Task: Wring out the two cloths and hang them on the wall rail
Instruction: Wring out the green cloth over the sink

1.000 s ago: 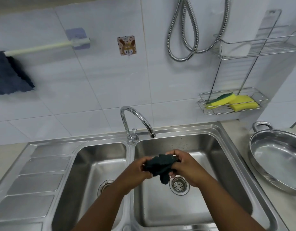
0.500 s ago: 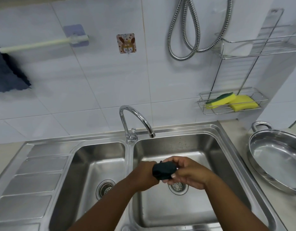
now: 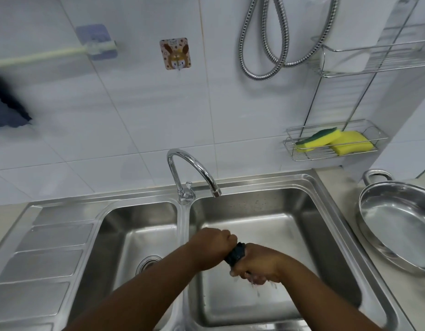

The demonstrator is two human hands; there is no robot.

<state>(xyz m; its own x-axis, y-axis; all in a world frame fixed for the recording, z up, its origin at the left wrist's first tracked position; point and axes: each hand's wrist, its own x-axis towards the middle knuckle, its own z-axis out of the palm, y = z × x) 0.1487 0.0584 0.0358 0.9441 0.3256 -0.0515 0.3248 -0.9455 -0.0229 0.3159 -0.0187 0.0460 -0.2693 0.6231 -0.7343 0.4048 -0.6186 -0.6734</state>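
Head view: we see the left hand (image 3: 212,247) and right hand (image 3: 259,266) both clenched around a dark green, rolled-up wet cloth (image 3: 236,253), held over the right basin of the stainless steel double sink (image 3: 326,225); water drips below the right fist. We judge the cloth soft, limp and heavy with water, likely slippery, so it is best taken at its two ends with full fists, as here, and later by two corners for spreading. A second dark blue cloth (image 3: 6,111) hangs at the left edge of the frame, under the pale cream wall rail (image 3: 46,54), whose right portion is bare. We note open room above the basin; the curved chrome tap (image 3: 192,168) stands between the hands and the rail, and the steel pan (image 3: 398,230) on the tabletop sits well apart to the right.
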